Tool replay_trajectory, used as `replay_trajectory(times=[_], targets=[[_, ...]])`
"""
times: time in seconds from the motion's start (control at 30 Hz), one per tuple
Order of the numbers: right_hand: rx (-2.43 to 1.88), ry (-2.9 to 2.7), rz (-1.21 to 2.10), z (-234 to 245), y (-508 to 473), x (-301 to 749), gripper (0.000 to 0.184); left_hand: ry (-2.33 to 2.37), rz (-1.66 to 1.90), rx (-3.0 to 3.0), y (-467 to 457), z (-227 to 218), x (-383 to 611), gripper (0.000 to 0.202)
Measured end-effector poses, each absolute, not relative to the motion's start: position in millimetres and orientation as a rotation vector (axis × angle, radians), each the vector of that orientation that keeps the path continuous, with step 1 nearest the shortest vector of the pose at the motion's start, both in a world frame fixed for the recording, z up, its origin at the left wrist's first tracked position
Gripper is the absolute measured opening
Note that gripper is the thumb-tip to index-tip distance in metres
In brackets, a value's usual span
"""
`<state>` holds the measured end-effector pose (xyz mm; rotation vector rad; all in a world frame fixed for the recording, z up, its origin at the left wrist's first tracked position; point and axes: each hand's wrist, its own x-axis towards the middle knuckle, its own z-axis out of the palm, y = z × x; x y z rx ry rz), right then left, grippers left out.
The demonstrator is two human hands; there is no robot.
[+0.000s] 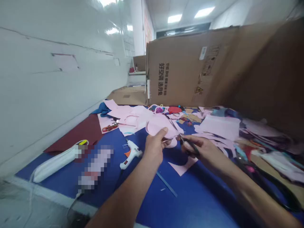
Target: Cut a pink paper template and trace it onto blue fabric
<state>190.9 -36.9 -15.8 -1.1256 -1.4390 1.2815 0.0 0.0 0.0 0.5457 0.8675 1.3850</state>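
My left hand (155, 144) pinches a rounded piece of pink paper (158, 123) between thumb and fingers, holding it above the blue tabletop. In my right hand (196, 145) is a pair of black-handled scissors (193, 148), the fingers wrapped through and around the handles. The blades point up and to the left and lie against the right edge of the pink paper. Just below the hands, a pink offcut (182, 167) with a curved edge rests on the table. A white glue gun (130, 153) lies left of my left forearm.
Pink sheets (133, 115) and scraps cover the table's far side, before a large cardboard box (180, 69). Left are a maroon sheet (78, 134), a white power strip (57, 161) and a blurred-out object (97, 167). Large black-handled shears (273, 186) lie at right; a blue strip (167, 184) lies in front.
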Motion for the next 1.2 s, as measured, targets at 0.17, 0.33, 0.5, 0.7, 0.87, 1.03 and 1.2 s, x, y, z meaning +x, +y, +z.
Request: replay_trajectory(times=[0.17, 0.33, 0.5, 0.7, 0.87, 1.03, 1.2], targets=[[-1.135, -1.428, 1.275, -13, -41, 188, 0.06, 0.876, 1.378, 0.542, -1, 0, 0, 0.04], [-1.124, -1.405, 1.299, -12, -39, 186, 0.057, 0.882, 1.375, 0.548, 0, 0, -2, 0.037], [-1.145, -1.401, 1.284, -10, -40, 186, 0.056, 0.893, 1.372, 0.548, 1, 0, -2, 0.036], [-1.167, -1.395, 1.277, -5, -42, 184, 0.06, 0.894, 1.364, 0.548, 1, 1, -3, 0.042], [-1.196, -1.384, 1.27, 1, -44, 181, 0.063, 0.89, 1.363, 0.549, 1, 0, -3, 0.043], [-1.219, -1.366, 1.286, -3, -42, 181, 0.072, 0.901, 1.376, 0.566, 1, -1, -2, 0.044], [-1.153, -1.356, 1.323, -15, -38, 185, 0.074, 0.91, 1.392, 0.592, 0, 1, -2, 0.045]])
